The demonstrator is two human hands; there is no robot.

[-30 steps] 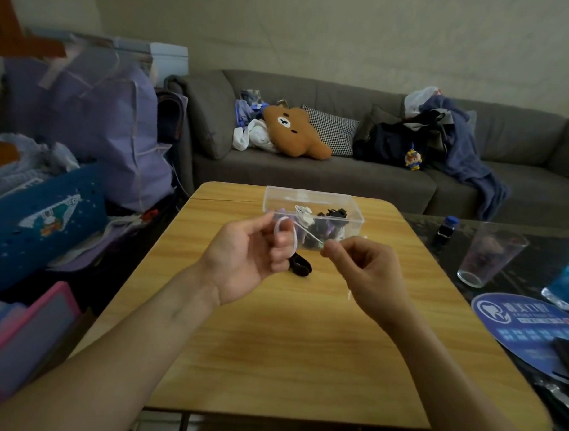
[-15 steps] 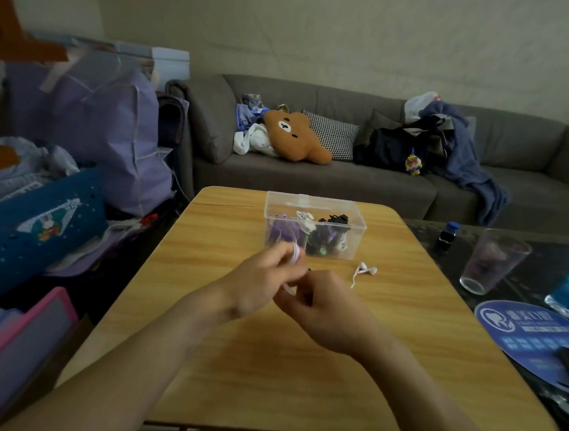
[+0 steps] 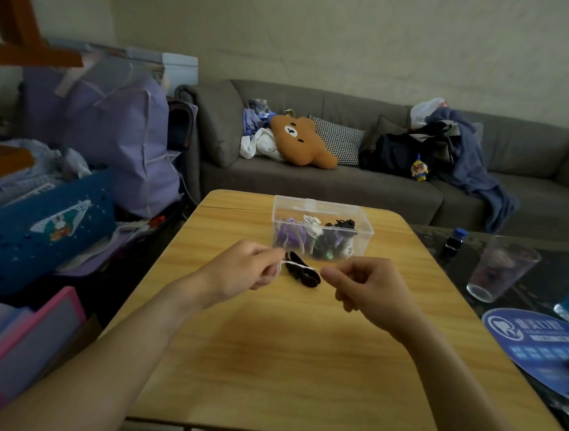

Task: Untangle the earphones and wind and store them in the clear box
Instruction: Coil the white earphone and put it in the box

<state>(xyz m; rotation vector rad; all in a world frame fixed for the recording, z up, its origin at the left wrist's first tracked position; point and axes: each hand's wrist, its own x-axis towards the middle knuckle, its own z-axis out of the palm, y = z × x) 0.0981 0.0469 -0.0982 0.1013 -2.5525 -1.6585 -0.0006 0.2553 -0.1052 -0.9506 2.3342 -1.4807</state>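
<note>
Both hands work above the middle of the worktop (image 3: 304, 361), a short way in from its far edge. The left hand (image 3: 242, 272) has its grip curled round a small coil of the white earphone cord (image 3: 299, 265), and the right hand (image 3: 367, 289) pinches the cord's free run, so a short stretch is pulled taut between them. Holding it tight this way likely keeps the loops neat while the winding goes on; the earbuds themselves cannot be made out.

A wound black earphone bundle (image 3: 302, 273) lies on the worktop just behind the taut stretch, probably waiting its turn for storage. The clear box (image 3: 321, 229) stands open near the far edge, close beyond the hands, already holding purple, white and black bundles, so the reach to drop the coil in is short.

The near half of the worktop is bare wood. To the right, on an adjoining dark surface, stands a glass (image 3: 500, 271), well apart from the hands.
</note>
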